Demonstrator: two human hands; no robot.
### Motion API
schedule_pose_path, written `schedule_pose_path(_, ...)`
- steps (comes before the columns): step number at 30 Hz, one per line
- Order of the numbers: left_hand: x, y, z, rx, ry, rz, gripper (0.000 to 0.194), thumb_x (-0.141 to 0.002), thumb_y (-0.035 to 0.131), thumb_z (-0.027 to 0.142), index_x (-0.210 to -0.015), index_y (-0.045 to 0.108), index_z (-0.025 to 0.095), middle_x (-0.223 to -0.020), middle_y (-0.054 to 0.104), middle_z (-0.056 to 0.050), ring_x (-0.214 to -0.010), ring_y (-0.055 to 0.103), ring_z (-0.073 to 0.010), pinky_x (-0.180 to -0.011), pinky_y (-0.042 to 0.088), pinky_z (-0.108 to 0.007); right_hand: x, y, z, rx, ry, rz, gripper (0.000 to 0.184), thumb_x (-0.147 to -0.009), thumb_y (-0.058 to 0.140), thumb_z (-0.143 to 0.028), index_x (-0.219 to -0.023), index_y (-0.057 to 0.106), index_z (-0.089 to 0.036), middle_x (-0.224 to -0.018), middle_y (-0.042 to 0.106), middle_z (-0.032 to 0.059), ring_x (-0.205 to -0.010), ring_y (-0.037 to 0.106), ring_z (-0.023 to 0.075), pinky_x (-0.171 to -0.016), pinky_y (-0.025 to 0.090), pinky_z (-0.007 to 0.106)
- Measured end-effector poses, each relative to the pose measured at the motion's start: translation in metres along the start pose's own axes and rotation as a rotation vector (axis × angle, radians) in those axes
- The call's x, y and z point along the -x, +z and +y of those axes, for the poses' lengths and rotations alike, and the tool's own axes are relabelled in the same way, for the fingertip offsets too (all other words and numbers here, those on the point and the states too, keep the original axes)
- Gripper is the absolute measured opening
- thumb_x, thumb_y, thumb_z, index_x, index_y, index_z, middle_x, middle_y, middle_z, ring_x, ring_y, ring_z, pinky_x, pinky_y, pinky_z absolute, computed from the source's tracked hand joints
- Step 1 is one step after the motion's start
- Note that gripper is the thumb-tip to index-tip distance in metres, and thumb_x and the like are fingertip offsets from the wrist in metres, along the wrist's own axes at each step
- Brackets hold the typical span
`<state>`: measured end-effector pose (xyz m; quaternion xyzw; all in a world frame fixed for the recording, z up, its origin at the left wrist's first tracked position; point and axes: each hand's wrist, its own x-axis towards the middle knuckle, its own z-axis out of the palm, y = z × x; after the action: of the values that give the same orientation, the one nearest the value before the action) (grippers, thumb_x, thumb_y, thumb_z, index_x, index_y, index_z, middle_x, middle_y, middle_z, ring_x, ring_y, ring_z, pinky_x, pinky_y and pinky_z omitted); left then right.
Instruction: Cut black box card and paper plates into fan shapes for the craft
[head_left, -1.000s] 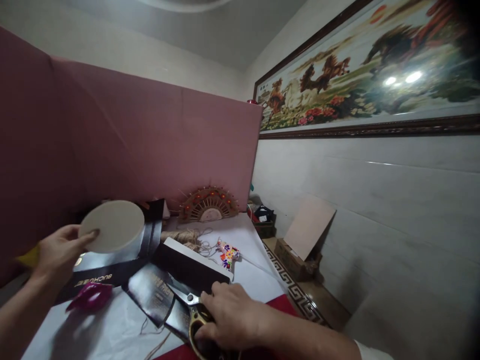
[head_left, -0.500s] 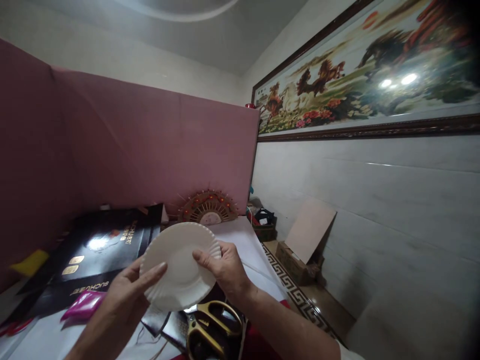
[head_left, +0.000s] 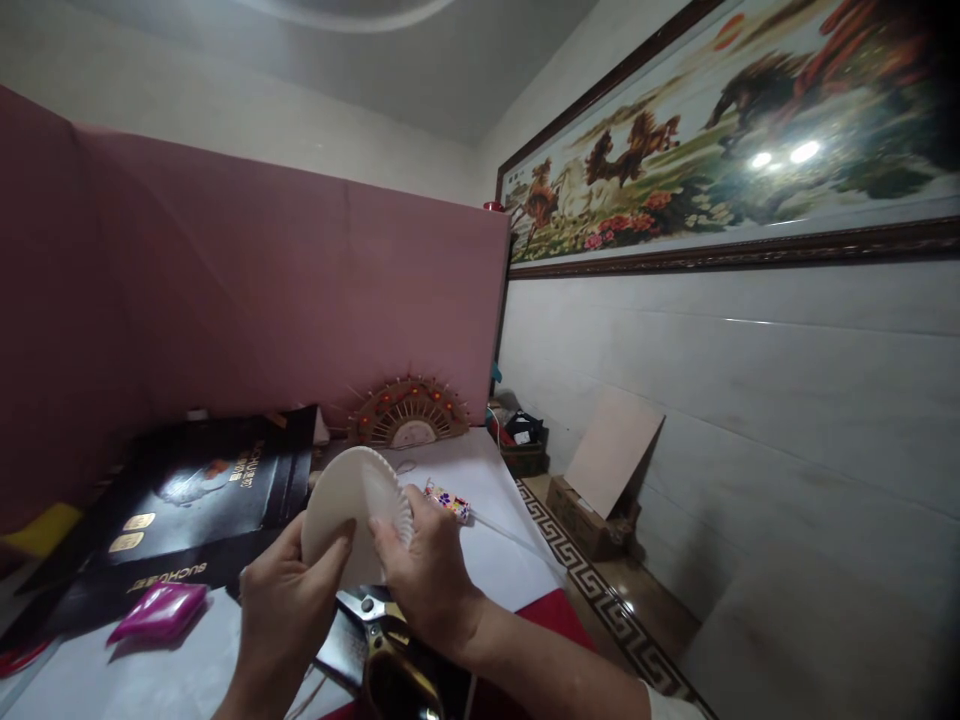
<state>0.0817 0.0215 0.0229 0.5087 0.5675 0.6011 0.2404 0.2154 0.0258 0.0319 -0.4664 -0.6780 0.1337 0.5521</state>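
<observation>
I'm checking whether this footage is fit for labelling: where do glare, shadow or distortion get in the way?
Head view: glare washes out part of the glossy black packaging, and bright spots hit the framed picture; head view: the pink panel darkens towards the left; head view: wide-angle stretch seems strongest near the edges, while the white plate's ribbed rim stays readable.

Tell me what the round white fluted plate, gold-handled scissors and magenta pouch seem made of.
Round white fluted plate: probably matte paper, perhaps thin foam; dull surface, pleated rim.
Silver-and-gold scissors: polished metal, likely steel, by their shine; handles perhaps coated plastic.
Flat magenta pouch: glossy plastic film, from its bright highlights.
</observation>
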Motion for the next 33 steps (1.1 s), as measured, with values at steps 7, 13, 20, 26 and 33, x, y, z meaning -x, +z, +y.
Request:
schedule_pose_path(7,0.006,0.003,-0.002,-0.296,0.257,0.098,0.042,-0.084,0.05,0.045,-0.111,0.069,0.019,-0.086,0.076,-0.007,-0.079,0.068,-0.0255,-0.065,0.049,-0.032,0.005,0.002,-0.008,-0.225,0.041,-0.078,0.026,-0.09,0.052,-0.031,-0.106,0.064,-0.015,-0.087,0.07,0.0095,-0.073,0.063,0.0192,-0.067,0.047,0.028)
schedule_pose_path(13,0.013,0.013,-0.009,-0.37,0.513,-0.026,0.061,-0.088,0.041,0.039,-0.141,0.044,0.008,-0.141,0.053,-0.021,-0.129,0.05,-0.031,-0.101,0.044,-0.046,0.003,0.004,-0.009,-0.584,0.068,-0.189,0.05,-0.082,0.063,-0.053,-0.115,0.064,-0.016,-0.094,0.07,0.0074,-0.084,0.064,0.02,-0.077,0.05,0.028)
schedule_pose_path(20,0.005,-0.003,-0.003,0.154,0.142,-0.283,0.057,-0.074,0.067,0.044,-0.126,0.063,0.019,-0.136,0.06,-0.013,-0.124,0.054,-0.0324,-0.099,0.047,-0.041,-0.006,0.005,0.005,-0.751,0.375,-0.154,0.044,-0.071,0.073,-0.048,-0.095,0.071,-0.011,-0.086,0.071,0.008,-0.075,0.063,0.019,-0.07,0.052,0.029)
schedule_pose_path(26,-0.015,-0.015,0.023,0.631,-0.34,-0.487,0.053,-0.052,0.088,0.033,-0.101,0.076,0.02,-0.097,0.077,-0.013,-0.093,0.07,-0.0326,-0.073,0.056,-0.032,-0.007,-0.016,0.0,-0.951,0.364,-0.558,0.05,-0.065,0.077,-0.05,-0.1,0.071,-0.014,-0.085,0.069,0.0055,-0.08,0.063,0.0191,-0.077,0.05,0.03)
schedule_pose_path(33,0.0,-0.006,0.03,0.79,-0.447,-0.445,0.049,-0.048,0.089,0.023,-0.095,0.075,0.019,-0.084,0.077,-0.01,-0.081,0.072,-0.0312,-0.066,0.057,-0.034,-0.009,-0.025,-0.003,-0.891,0.228,-0.756,0.055,-0.068,0.076,-0.054,-0.109,0.066,-0.017,-0.092,0.065,0.0029,-0.079,0.058,0.015,-0.081,0.047,0.028)
